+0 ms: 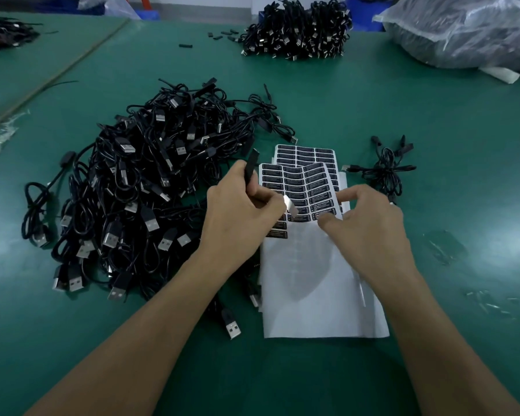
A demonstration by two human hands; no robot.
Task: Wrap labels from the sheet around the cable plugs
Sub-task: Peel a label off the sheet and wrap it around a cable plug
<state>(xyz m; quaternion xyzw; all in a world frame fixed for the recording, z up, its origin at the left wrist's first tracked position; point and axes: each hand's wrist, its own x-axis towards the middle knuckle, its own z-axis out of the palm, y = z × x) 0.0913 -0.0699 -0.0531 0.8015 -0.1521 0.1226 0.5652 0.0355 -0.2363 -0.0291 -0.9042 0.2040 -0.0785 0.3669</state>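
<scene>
Green matting (433,115) covers the workbench and serves as the ground for all items.

My left hand (237,217) is clamped round a slim black plastic cable plug (250,166), whose free end points up and away from me, leaving its body exposed for wrapping. At that hand's fingertips sits a small peeled label (289,205), pale adhesive side turned towards me; it appears ready to go onto the plug, though blur hides exactly which finger carries it.

My right hand (370,232) pinches the raised right edge of the white sheet of black printed labels (300,181), bending it upward. I judge this bend is what lets label corners lift free. The near half of the sheet is bare backing, so labels are being taken from the near rows first. A second sheet of black labels (305,151) lies partly beneath, farther from me.

To my left, a large tangled heap of black USB cables (138,187) lies within easy reach, presumably the unlabelled supply. To my right rests a small bundle of black cables (385,169), well apart from the heap, perhaps finished work. At the far edge stand a stacked pile of black cables (297,31) and a clear plastic bag (469,28).
</scene>
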